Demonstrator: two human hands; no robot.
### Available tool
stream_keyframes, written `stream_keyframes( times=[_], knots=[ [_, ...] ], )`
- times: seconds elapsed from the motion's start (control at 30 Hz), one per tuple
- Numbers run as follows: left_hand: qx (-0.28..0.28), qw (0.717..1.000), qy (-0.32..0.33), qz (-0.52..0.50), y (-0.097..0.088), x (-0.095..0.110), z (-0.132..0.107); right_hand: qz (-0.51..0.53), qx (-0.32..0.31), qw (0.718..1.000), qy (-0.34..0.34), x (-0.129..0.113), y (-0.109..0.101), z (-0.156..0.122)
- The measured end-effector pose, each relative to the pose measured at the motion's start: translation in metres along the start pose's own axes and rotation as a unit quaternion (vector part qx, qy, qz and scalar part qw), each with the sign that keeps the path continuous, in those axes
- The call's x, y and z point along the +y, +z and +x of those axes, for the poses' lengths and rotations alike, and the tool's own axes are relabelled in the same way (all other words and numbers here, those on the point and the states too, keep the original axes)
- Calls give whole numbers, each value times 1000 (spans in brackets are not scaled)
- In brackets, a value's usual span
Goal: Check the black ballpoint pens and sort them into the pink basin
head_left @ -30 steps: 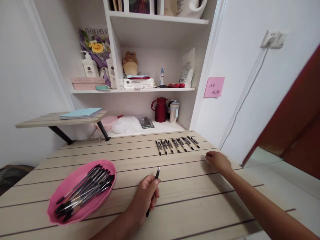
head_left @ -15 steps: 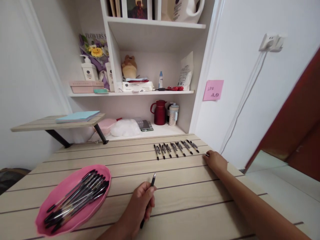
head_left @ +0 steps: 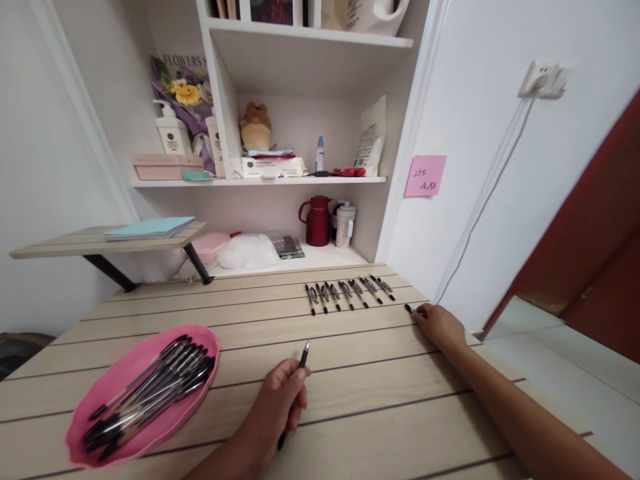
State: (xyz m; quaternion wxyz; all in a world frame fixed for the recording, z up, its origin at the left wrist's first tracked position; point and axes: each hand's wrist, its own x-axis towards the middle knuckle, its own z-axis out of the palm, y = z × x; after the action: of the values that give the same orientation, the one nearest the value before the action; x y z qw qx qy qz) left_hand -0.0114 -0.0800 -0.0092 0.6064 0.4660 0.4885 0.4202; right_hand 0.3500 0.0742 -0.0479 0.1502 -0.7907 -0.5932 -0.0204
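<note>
My left hand (head_left: 283, 397) is closed around a black pen (head_left: 304, 355), above the near middle of the wooden table (head_left: 360, 390). The pen's silver point faces up and away, and its dark rear end shows below the fist. Over at the table's right edge, my right hand (head_left: 440, 327) pinches a small black-ended pen (head_left: 410, 309), mostly hidden by the fingers. Several short dark pens (head_left: 346, 295) lie side by side in a slanting row to the left of that hand. A pink oval tray (head_left: 203, 337) at the left carries a pile of black-and-clear pens (head_left: 155, 390).
A small raised wooden shelf (head_left: 60, 248) with blue paper (head_left: 150, 227) stands at the back left. Behind the table, white shelving (head_left: 295, 181) holds a red jug (head_left: 317, 221), a cup (head_left: 345, 225) and bottles. A white cable (head_left: 480, 207) runs down the right wall.
My right hand has shifted slightly right, and more of the black-ended pen shows beyond its fingertips. My left hand keeps its pen. The view has tilted a little.
</note>
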Motion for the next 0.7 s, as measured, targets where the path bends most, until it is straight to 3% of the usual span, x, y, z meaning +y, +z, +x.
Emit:
stream_keyframes(
  times=[0.6,0.7],
  knots=[
    [3,1000,7,-5,0,-2,0,38,17,999,30,-5,-2,-6],
    [0,1000,11,-11,-2,-5,-1,138,41,988,53,-8,-11,-13]
  ],
)
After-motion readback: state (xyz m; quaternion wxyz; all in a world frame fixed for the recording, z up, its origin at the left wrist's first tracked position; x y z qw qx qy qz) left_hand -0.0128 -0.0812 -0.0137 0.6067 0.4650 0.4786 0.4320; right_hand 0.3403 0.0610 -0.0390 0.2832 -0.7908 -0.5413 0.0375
